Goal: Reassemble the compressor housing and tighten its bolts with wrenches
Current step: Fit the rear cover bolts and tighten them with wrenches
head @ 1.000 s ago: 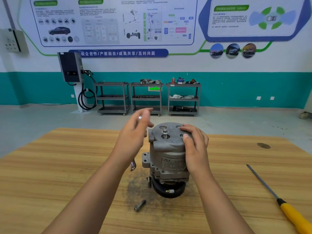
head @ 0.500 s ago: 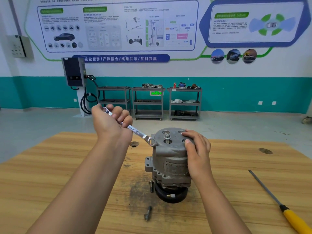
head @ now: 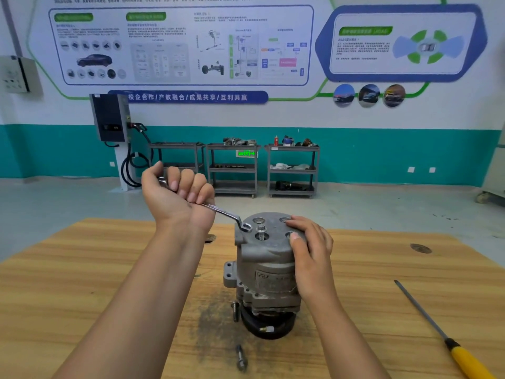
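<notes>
The left hand's (head: 175,201) fingers (head: 188,184) are curled tight round the handle of a wrench (head: 222,211), whose far end sits at the left rim of the compressor housing (head: 262,269), just beside the bolt (head: 261,228) standing in the top face. The right hand (head: 311,253) lies flat over the housing's right shoulder, fingers close together and pressing down. The housing stands upright (pulley end down) mid-bench (head: 82,269). One loose bolt (head: 235,311) stands at its base and another (head: 241,356) lies nearer. A yellow-handled screwdriver (head: 426,315) lies well to the right.
</notes>
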`<state>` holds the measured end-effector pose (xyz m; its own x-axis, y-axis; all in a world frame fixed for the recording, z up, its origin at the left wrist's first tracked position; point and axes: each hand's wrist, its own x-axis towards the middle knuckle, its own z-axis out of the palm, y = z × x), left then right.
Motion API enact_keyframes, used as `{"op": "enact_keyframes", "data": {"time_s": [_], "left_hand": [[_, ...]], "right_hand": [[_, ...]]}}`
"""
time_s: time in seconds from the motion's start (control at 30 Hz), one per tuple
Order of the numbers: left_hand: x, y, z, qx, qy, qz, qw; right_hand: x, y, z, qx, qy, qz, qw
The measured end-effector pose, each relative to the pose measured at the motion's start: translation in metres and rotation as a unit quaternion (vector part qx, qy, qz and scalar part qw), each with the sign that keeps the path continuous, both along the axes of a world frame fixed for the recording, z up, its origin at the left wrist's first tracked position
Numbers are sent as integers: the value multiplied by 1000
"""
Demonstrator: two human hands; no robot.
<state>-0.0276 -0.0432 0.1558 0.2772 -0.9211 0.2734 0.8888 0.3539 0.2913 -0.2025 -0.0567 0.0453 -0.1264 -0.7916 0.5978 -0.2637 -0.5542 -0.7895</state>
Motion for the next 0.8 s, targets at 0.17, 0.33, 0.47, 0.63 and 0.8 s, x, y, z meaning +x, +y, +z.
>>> {"op": "enact_keyframes", "data": {"time_s": [0.17,0.33,0.47,0.63,0.8], "left_hand": [[-3,-10,2,-4,66,-1,998],[-15,-18,-4,9,57,-4,998],[-17,-22,-12,11,59,-12,998],[-15,-24,-20,16,61,-13,998],[-13,-26,-33,47,64,-7,997]], "right_hand": [[0,-2,-1,-2,-5,0,1000],[-1,-3,-1,-7,-4,4,1000],[-1,-3,-1,-9,-2,4,1000],[-1,-3,-1,-16,-7,3,1000],[0,-3,-2,-18,-11,5,1000]]}}
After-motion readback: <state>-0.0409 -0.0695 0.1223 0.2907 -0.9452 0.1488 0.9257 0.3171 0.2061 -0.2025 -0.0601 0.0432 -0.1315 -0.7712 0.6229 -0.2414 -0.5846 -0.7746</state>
